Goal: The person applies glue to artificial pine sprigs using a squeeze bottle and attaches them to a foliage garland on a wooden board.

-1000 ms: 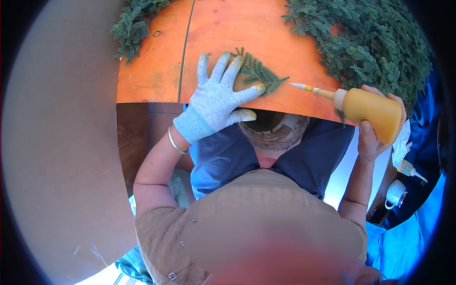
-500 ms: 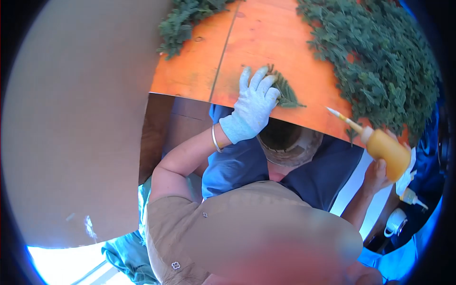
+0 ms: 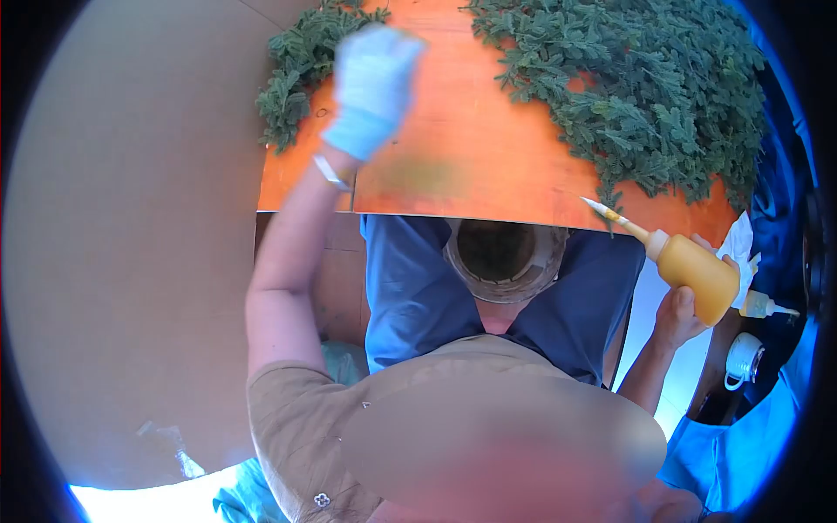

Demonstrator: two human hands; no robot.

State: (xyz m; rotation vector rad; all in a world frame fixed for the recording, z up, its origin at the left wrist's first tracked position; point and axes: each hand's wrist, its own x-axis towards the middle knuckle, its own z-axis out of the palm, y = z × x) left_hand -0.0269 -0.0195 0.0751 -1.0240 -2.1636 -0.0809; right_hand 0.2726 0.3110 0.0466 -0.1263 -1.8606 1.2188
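My left hand, in a white-blue knitted glove, is smeared by motion over the left part of the orange tabletop. It is beside the smaller heap of green sprigs; its fingers and anything in them are not clear. At the right front edge, my right hand is wrapped round a yellow squeeze bottle. The bottle is tilted, its pale nozzle pointing up and left over the table edge. A blurred greenish patch shows near the front of the tabletop; I cannot tell whether it is a sprig or a stain.
A large heap of green sprigs covers the right side of the orange tabletop. A round container sits between my knees. At right are a small bottle and a white cup. A large brown panel stands left.
My left hand has lifted from the fern-like sprig at the front edge and swung up and left. That sprig no longer shows clearly. The view has shifted; my right hand still holds the squeeze bottle.
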